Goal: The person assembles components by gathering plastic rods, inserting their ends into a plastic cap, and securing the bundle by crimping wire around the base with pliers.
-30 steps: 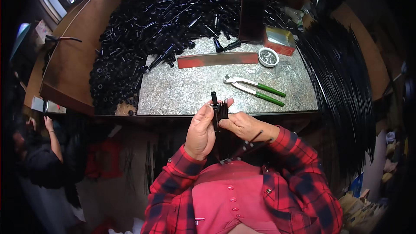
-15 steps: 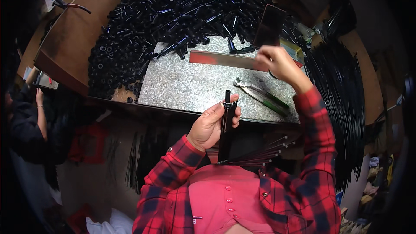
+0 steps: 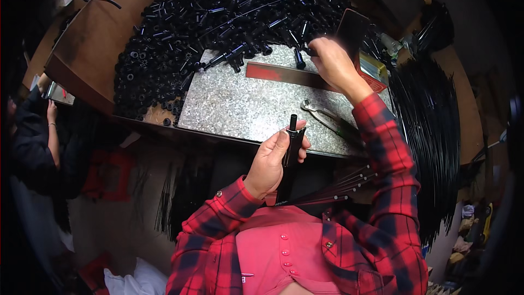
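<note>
My left hand (image 3: 272, 158) is closed around a black tubular part (image 3: 293, 141) held upright above my lap, a narrower stem rising from its top. Over the near right edge of a heap of black tubular parts (image 3: 229, 16), my right hand (image 3: 334, 65) has its fingers closed on a small black tubular part (image 3: 312, 52), mostly hidden by them. Just left of those fingers another black piece (image 3: 300, 59) lies on the speckled board (image 3: 218, 104). A flat metal bar (image 3: 284, 72) with a reddish left end runs beneath my right hand. End-cutting pliers (image 3: 322, 113) lie nearer, partly covered by my right sleeve.
A dark phone-like slab (image 3: 353, 30) leans behind my right hand, near a small red-edged box (image 3: 372, 76). Long thin black rods (image 3: 428, 142) hang at the right; more rods (image 3: 338, 188) fan across my lap. A wooden wall (image 3: 90, 49) bounds the left. Another person's arm (image 3: 53, 136) shows far left.
My right hand has moved left and away from me, off the metal bar to the heap's edge, closing on a black piece that lay there. The left hand keeps its part, shifting slightly right.
</note>
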`<state>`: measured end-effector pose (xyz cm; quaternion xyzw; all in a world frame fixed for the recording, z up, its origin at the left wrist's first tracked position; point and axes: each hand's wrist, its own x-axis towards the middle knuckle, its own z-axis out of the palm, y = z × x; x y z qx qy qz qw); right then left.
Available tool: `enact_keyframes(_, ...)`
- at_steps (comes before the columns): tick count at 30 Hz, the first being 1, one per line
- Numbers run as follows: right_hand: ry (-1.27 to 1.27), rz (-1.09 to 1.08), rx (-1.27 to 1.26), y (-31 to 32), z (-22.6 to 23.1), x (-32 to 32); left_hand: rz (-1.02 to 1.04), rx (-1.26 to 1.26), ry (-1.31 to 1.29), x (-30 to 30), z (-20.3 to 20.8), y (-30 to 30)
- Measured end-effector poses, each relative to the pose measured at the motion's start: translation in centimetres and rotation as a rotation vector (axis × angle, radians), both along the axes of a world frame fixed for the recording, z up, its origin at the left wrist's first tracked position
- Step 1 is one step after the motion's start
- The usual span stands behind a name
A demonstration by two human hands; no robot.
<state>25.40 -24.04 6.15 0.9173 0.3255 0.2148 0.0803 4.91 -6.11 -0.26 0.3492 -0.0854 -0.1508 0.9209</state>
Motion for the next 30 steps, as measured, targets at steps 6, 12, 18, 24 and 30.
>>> enact_keyframes(6, 1.219, 0.181, 1.201, 2.6, 4.8, -8.9, 0.057, 0.072, 0.007, -0.2, 0.2, -0.7)
enact_keyframes(12, 1.352, 0.182, 1.181, 2.7, 4.2, -11.1, 0.073, 0.082, -0.011, -0.7, 0.3, -0.8)
enact_keyframes(18, 1.422, 0.232, 1.114, 2.5, 5.3, -12.3, 0.086, 0.095, -0.03, -1.1, 0.5, -0.9)
enact_keyframes(24, 1.082, 0.285, 1.103, 3.2, 4.5, -13.9, 0.161, 0.131, -0.103, -1.8, 0.8, -1.1)
enact_keyframes(30, 0.931, 0.13, 0.823, 3.9, 5.9, -14.8, 0.185, 0.193, -0.139, -1.9, 0.7, -1.2)
